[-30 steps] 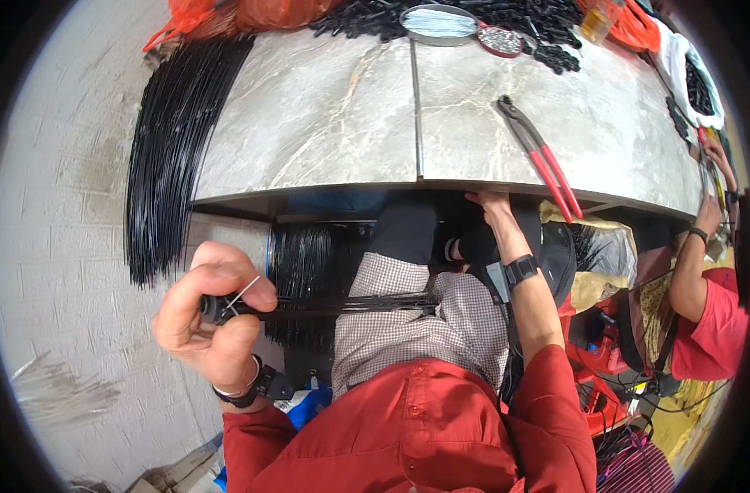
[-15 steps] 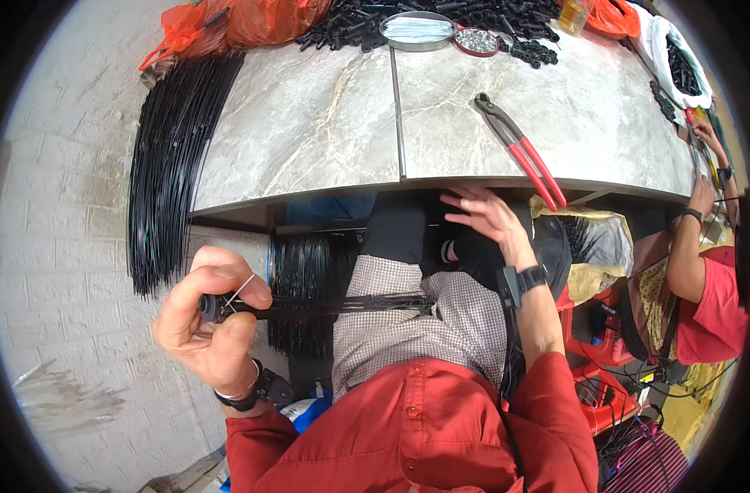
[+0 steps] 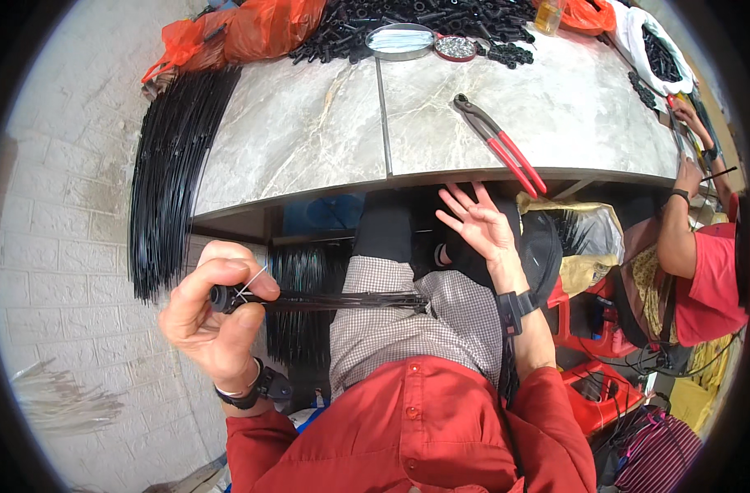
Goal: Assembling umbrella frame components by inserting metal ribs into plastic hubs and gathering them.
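Note:
My left hand is closed around one end of a bundle of thin black rods. Its thumb and index finger pinch beside a round black end piece, where a thin white strip crosses over. The rods stretch rightward above my lap, and their far ends lie over the checked cloth. My right hand holds nothing; its palm faces up and its fingers are spread just below the table's front edge. Red-handled cutters lie on the table above it, handles jutting past the edge.
Long black rods hang off the table's left end, by a white brick wall. At the back are a pile of black parts, an oval tin and a round dish. A co-worker's arm is at right.
My right hand has turned its palm further up, fingers still spread. My left hand keeps its hold on the rods and has shifted slightly right. The view has shifted a little.

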A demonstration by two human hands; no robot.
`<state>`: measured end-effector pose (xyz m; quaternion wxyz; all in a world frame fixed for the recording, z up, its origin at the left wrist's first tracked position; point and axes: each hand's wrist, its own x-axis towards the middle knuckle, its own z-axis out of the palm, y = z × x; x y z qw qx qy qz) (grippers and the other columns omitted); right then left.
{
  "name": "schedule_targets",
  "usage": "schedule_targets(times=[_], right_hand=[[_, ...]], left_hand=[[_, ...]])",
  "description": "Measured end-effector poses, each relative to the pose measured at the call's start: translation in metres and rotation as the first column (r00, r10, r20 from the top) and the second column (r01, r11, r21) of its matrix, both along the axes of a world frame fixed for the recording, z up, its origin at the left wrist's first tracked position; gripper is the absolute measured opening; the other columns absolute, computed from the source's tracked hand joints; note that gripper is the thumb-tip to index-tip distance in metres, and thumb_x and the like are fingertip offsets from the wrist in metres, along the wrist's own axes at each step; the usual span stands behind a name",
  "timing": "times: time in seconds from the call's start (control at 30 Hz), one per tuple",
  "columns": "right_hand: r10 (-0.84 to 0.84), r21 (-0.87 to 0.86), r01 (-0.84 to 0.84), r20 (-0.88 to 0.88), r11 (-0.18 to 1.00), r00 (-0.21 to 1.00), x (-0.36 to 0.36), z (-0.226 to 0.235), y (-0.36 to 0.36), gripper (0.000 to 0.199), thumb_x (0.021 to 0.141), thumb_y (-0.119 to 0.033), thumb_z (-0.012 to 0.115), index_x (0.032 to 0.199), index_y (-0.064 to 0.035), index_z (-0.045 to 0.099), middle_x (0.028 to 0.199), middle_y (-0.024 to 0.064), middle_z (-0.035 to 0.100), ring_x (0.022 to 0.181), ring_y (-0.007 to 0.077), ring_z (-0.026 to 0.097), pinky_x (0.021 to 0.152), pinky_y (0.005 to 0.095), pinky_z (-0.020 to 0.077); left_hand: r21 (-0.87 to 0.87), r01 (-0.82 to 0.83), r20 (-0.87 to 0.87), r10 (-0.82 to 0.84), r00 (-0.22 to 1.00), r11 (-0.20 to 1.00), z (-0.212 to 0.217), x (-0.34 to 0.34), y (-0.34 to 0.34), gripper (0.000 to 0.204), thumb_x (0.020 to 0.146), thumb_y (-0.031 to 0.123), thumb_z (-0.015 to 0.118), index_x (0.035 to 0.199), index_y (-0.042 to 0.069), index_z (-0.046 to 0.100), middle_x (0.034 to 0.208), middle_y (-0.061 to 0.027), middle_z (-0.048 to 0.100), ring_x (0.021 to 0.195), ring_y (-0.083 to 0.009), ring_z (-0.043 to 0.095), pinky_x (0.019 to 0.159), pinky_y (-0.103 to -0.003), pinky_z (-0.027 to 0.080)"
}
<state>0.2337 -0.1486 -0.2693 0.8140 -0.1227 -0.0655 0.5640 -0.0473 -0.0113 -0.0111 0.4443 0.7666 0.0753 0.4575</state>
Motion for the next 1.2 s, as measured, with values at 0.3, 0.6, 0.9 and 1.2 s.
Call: schedule_targets(times=[0.3, 0.6, 0.9, 1.2], right_hand=[[0.07, 0.178, -0.055, -0.08, 0.983, 0.994, -0.065, 0.041, -0.044, 0.074, 0.078, 0.007, 0.053, 0.146, -0.0188, 0.037, 0.155, 0.0149, 0.022, 0.142, 0.033, 0.025, 0.11, 0.0617, 0.0259], [-0.015, -0.232, -0.001, -0.066, 0.973, 0.998, -0.037, 0.012, -0.035, 0.022, 0.094, -0.021, 0.06, 0.109, -0.0045, 0.06, 0.087, 0.0055, 0.063, 0.091, 0.0234, 0.062, 0.093, 0.0429, 0.0491], [0.045, -0.261, 0.186, 0.683, 0.947, 0.729, -0.049, 0.113, -0.014, 0.013, 0.089, -0.008, 0.059, 0.078, -0.0018, 0.059, 0.084, 0.0068, 0.062, 0.079, 0.0144, 0.06, 0.074, 0.0297, 0.0494], [-0.274, 0.143, 0.375, 0.905, 0.916, 0.325, -0.096, 0.22, 0.028, 0.043, 0.074, 0.001, 0.077, 0.109, -0.0014, 0.054, 0.099, 0.0053, 0.062, 0.087, 0.0116, 0.062, 0.081, 0.0273, 0.0517]], left_hand=[[-0.057, 0.01, 0.033, -0.009, 0.999, 0.998, -0.003, 0.002, -0.006, 0.031, 0.071, 0.0, 0.066, 0.102, -0.002, 0.061, 0.076, -0.0125, 0.061, 0.072, -0.0201, 0.057, 0.067, -0.031, 0.047], [-0.134, 0.093, 0.038, -0.088, 0.995, 0.987, 0.007, 0.008, -0.01, 0.043, 0.069, -0.013, 0.061, 0.111, -0.005, 0.055, 0.086, -0.0144, 0.061, 0.079, -0.0204, 0.061, 0.072, -0.03, 0.05], [-0.403, 0.346, 0.059, -0.354, 0.933, 0.847, -0.004, 0.048, 0.012, 0.03, 0.086, 0.006, 0.067, 0.111, -0.005, 0.055, 0.092, -0.0137, 0.064, 0.087, -0.018, 0.062, 0.08, -0.03, 0.05], [-0.325, 0.425, -0.011, -0.453, 0.891, 0.845, -0.004, 0.058, 0.017, 0.028, 0.094, 0.002, 0.055, 0.122, -0.006, 0.052, 0.102, -0.0089, 0.062, 0.095, -0.0131, 0.06, 0.085, -0.027, 0.049]])
